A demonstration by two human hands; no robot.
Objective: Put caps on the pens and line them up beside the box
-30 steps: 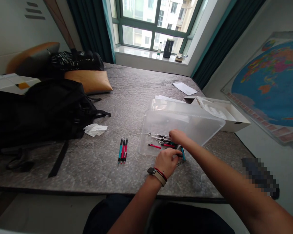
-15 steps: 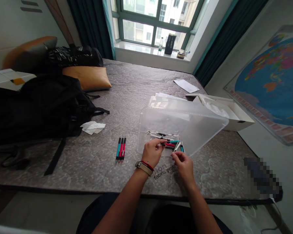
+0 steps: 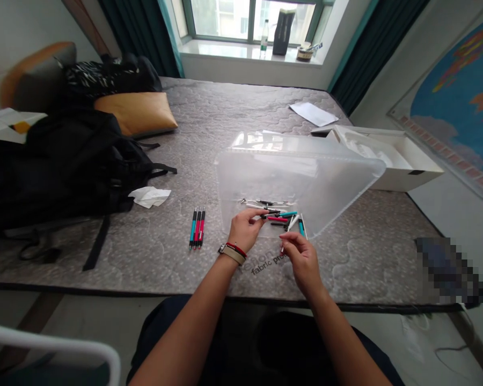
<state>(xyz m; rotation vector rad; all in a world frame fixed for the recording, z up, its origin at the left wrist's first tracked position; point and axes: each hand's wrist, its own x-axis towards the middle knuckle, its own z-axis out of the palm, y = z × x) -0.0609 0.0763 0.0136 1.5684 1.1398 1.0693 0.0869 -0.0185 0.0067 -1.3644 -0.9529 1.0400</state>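
A clear plastic bin (image 3: pixel 261 177) lies tipped on its side, its opening towards me. Loose pens and pen parts in white, red, teal and black are scattered inside. At the bin's lower edge, the fingertips of my left hand (image 3: pixel 243 231) pinch the dark end of what looks like a black-and-teal pen (image 3: pixel 287 214). My right hand (image 3: pixel 302 260) is closed in a pinch just outside the opening, on a thin small piece (image 3: pixel 282 247) too small to name. Left of the bin, a teal pen (image 3: pixel 192 229) and two red pens (image 3: pixel 198 230) lie side by side.
Crumpled tissue (image 3: pixel 150 197) and a black backpack (image 3: pixel 76 166) lie to the left, near an orange cushion (image 3: pixel 139 112). Behind the bin at right stands an open white box (image 3: pixel 410 174). White paper (image 3: pixel 314 114) rests farther back. A blurred dark object (image 3: pixel 451 271) sits at the right edge.
The view has tilted downward, so everything sits higher in the picture. My right hand has drawn slightly back from the pens, a thin piece showing at its fingertips. My left hand stays beside them.
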